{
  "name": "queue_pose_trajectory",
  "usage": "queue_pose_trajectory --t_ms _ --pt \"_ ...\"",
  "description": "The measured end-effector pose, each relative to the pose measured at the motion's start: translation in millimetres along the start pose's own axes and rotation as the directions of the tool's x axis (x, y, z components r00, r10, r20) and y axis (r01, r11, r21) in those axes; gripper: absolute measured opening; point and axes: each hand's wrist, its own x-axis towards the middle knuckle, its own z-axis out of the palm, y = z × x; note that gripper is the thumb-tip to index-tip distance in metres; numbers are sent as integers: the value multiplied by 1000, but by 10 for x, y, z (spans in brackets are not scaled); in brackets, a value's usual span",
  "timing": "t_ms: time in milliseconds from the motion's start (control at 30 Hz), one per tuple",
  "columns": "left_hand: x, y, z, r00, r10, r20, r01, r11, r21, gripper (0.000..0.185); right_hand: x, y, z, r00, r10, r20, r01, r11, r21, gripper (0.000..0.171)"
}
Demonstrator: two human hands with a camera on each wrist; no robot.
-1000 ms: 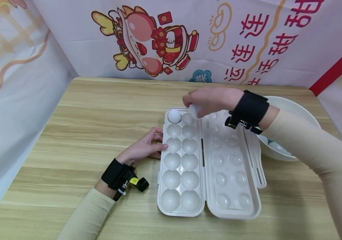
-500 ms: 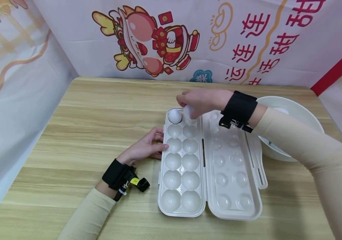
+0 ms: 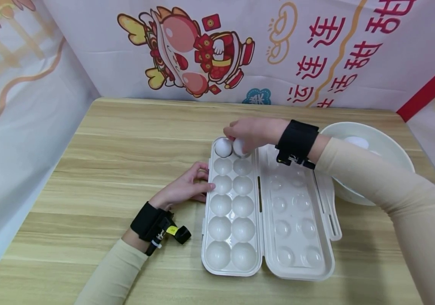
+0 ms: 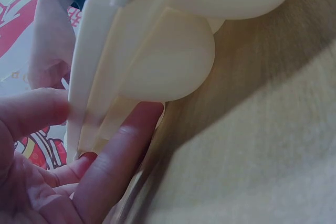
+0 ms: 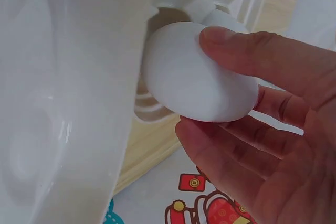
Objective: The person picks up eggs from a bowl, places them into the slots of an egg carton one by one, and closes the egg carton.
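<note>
— What's my right hand [image 3: 253, 132] doing?

— From here I see its fingers [image 5: 252, 59] curled round a white egg [image 3: 239, 147], which sits at the far right cup of the open egg box [image 3: 232, 212], touching a second egg [image 3: 223, 147] in the cup beside it.

— And my left hand [image 3: 184, 186]?

— It rests on the wooden table [image 3: 118, 161], fingers nearly straight, tips pressed against the box's left edge. A white bowl [image 3: 392, 146] stands to the right of the lid.

A white bowl [image 3: 389, 140] sits at the table's [image 3: 126, 144] right edge. A cartoon banner [image 3: 202, 51] hangs behind.
</note>
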Motion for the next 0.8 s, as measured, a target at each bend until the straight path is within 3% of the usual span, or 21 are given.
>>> queue_pose_trajectory --t_ms 433,800 --pt "5 9 -4 1000 -8 3 8 1000 10 45 39 36 134 999 -23 -29 19 991 -129 44" --pt "-2 13 10 1000 -3 2 3 1000 5 45 51 56 173 999 -22 -41 16 989 -149 45"
